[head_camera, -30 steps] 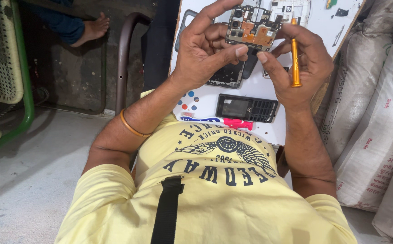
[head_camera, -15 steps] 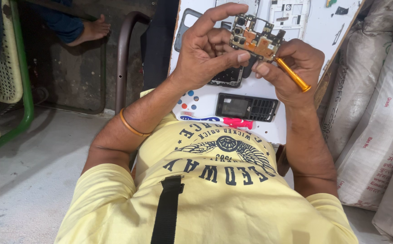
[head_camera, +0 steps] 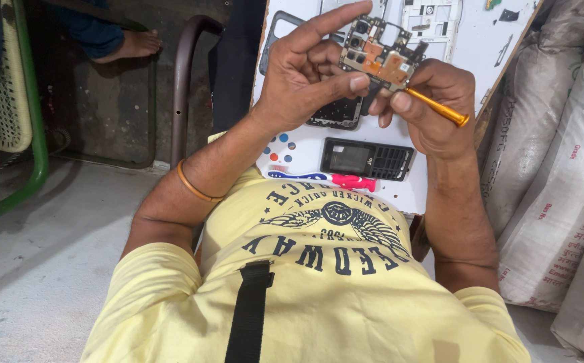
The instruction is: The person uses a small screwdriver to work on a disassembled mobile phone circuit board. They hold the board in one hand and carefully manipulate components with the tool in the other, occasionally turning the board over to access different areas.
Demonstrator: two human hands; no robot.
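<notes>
Screwdriver (head_camera: 439,107) tilted lower; circuit board (head_camera: 379,57) pinched between left fingers (head_camera: 345,84)

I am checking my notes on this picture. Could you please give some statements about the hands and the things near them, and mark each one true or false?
1. The left hand holds a phone circuit board. True.
2. The right hand holds a blue screwdriver. False: its orange tool is orange.
3. A black keypad frame lies on the white board. True.
4. The left wrist is bare. False: it wears an orange bangle.
</notes>
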